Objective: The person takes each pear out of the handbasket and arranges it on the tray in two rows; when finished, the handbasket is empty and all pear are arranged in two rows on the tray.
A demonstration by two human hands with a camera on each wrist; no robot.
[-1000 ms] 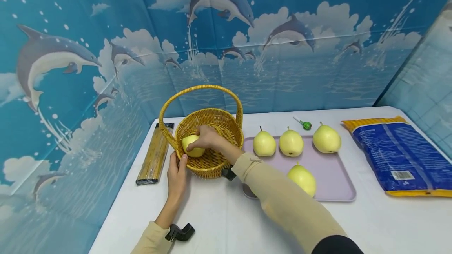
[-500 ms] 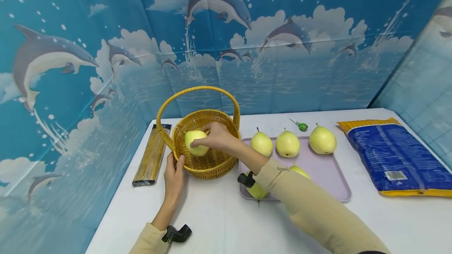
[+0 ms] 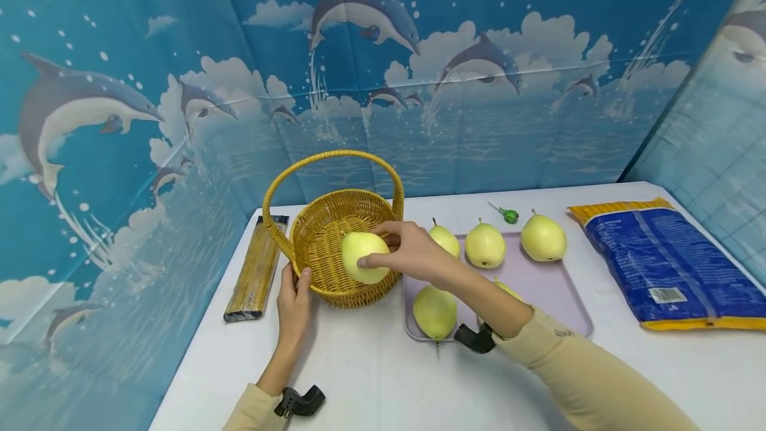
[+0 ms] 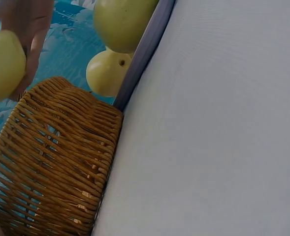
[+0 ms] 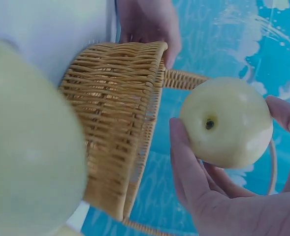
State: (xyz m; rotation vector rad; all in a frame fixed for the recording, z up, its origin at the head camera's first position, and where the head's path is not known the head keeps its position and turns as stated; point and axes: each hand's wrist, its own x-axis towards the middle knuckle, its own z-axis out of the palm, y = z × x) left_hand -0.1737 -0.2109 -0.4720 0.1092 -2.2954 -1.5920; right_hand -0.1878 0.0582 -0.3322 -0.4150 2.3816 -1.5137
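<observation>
A round yellow-green pear [image 3: 362, 258] is held between the thumb and fingers of my right hand [image 3: 415, 253], over the right side of a woven wicker basket [image 3: 359, 298]. In the right wrist view the pear [image 5: 228, 125] sits between thumb and fingers, above the basket's rim. My left hand [image 3: 294, 308] grips the basket's near-left rim, thumb over the edge and fingers outside. The basket stands upright, its tall handle arching over it, with bare weave showing inside. Right of it is a lilac tray [image 3: 553, 291] bearing several pears [image 3: 435, 312], one partly hidden by my right forearm.
Left of the basket lies a long flat pack of brown sticks [image 3: 257, 271]. A small green item with a pale stick [image 3: 509, 215] is behind the tray. A blue and yellow bag [image 3: 664, 265] lies at the right. A dolphin-print curtain [image 3: 371, 118] hangs behind the white table [image 3: 383, 378].
My right hand has lifted the pear up from inside the basket and moved it rightward toward the rim. The left hand has stayed on the basket.
</observation>
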